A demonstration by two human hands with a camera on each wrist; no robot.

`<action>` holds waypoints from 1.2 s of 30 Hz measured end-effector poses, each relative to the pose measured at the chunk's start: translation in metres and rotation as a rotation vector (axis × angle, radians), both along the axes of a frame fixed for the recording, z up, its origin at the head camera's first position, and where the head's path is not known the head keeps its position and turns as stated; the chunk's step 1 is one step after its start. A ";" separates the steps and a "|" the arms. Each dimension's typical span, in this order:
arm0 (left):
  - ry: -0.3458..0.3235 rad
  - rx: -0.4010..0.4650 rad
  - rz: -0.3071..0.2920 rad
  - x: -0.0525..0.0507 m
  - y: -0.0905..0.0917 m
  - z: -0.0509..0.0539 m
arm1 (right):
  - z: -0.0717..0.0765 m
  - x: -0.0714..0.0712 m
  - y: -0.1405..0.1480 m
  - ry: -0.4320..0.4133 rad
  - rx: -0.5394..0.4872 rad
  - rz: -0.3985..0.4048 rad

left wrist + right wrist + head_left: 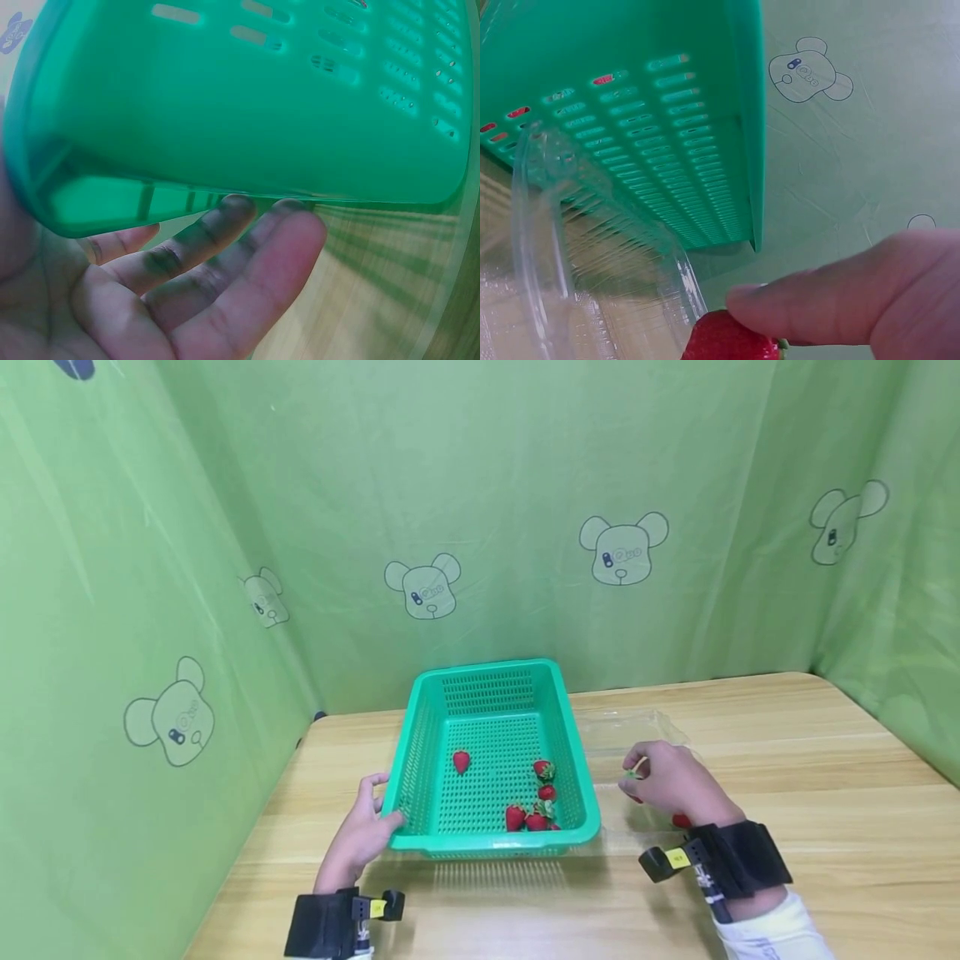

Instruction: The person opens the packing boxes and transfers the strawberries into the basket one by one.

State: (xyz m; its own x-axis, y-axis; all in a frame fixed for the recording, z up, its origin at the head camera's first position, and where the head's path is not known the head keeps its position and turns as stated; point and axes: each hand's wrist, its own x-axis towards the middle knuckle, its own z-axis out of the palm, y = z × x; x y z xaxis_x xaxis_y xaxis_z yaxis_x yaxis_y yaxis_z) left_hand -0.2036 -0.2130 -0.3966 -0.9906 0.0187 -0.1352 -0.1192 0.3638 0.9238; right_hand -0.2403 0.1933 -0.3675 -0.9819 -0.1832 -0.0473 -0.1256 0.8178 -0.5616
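A green plastic basket (495, 842) with slotted walls stands on the table; several strawberries (515, 817) lie inside, mostly near its front right corner. My left hand (363, 833) holds the basket's left rim, thumb over the edge. In the left wrist view, the fingers (277, 277) lie against the basket's outer side. To the right of the basket, my right hand (670, 781) pinches a strawberry (731, 339) over a clear plastic box (622, 735). Another strawberry (681, 820) shows beneath the right wrist, partly hidden.
Wooden table (810, 752) extends to the right and in front of the basket. A green curtain (510, 468) printed with bear heads hangs behind and along both sides. The clear box stands close beside the basket's right wall.
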 end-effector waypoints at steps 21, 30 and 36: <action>0.008 0.006 -0.005 0.001 0.000 0.002 | 0.009 0.004 -0.008 0.064 -0.012 0.007; 0.006 -0.003 0.000 0.000 0.001 0.001 | 0.011 0.006 -0.011 0.119 -0.030 0.015; 0.004 0.002 0.001 0.000 0.001 0.000 | 0.013 0.008 -0.014 0.153 -0.038 0.024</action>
State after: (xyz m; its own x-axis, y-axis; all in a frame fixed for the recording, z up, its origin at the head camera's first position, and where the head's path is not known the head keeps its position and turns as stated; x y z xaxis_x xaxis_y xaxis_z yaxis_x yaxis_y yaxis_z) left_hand -0.2037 -0.2118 -0.3962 -0.9912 0.0176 -0.1315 -0.1163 0.3616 0.9250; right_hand -0.2321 0.1794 -0.3543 -0.9725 -0.2054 0.1102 -0.2313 0.7920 -0.5650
